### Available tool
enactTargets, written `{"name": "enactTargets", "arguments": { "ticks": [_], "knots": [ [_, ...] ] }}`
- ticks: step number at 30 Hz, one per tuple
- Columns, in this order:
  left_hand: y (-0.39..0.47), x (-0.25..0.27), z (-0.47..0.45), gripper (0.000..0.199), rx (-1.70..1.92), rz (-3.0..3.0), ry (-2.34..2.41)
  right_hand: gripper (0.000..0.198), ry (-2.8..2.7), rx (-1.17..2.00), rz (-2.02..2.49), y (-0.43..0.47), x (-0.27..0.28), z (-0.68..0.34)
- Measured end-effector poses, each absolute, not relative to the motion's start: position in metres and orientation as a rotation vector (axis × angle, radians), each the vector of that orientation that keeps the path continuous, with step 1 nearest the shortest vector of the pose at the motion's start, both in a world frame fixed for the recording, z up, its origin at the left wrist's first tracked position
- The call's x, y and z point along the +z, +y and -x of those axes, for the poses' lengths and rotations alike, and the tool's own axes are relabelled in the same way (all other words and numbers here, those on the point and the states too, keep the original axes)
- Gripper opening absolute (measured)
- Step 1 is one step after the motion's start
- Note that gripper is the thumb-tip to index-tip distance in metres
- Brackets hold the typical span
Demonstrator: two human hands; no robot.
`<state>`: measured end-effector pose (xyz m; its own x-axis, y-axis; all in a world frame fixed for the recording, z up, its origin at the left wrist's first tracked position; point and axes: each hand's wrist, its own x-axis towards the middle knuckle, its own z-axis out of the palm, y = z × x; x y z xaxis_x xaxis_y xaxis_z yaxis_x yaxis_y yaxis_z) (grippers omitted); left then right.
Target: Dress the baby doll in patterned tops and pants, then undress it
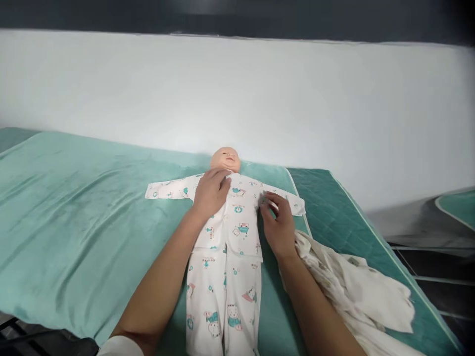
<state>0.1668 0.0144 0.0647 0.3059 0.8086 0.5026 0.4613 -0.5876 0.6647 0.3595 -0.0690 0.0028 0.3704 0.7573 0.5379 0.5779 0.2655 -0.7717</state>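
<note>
A baby doll (225,157) lies on its back, its head toward the wall. It wears a white printed baby shirt (241,217) with both sleeves spread out sideways, over matching printed pants (243,296). My left hand (212,195) lies on the chest of the shirt just below the doll's chin, fingers stretched out and thumb apart. At the shirt's right side, near the underarm, my right hand (276,217) pinches the fabric between thumb and fingers. The doll's hands are not visible at the sleeve ends.
Crumpled cream-white cloth (356,291) lies right of the doll, beside my right forearm. A green blanket (92,217) covers the bed, with a darker quilted green cover (334,212) at the right. Behind stands a white wall (237,94). Metal bars (438,279) show beyond the right edge.
</note>
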Motion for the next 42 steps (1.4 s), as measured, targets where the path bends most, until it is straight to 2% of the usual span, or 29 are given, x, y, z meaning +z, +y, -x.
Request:
{"name": "enactTargets", "arguments": {
  "ticks": [8,14,17,20,26,42],
  "knots": [
    [0.014,0.064,-0.163,0.03,1.196,-2.061,1.182,0.033,-1.226,0.006,1.623,-0.063,-0.011,-0.438],
    [0.018,0.061,-0.161,0.031,1.176,-2.077,1.181,0.028,-1.258,0.131,1.488,-0.063,0.026,-0.365],
    [0.019,0.058,-0.159,0.033,1.179,-2.097,1.175,0.027,-1.331,0.26,1.327,-0.048,0.056,-0.317],
    [0.02,0.057,-0.157,0.038,1.175,-2.108,1.191,0.025,-1.385,0.422,1.374,-0.03,0.071,-0.296],
    [0.017,0.058,-0.158,0.038,1.163,-2.122,1.212,0.027,-1.454,0.568,1.334,-0.023,0.056,-0.309],
    [0.012,0.06,-0.161,0.037,1.179,-2.075,1.261,0.027,-1.498,0.476,1.296,-0.024,0.052,-0.309]
  ]
}}
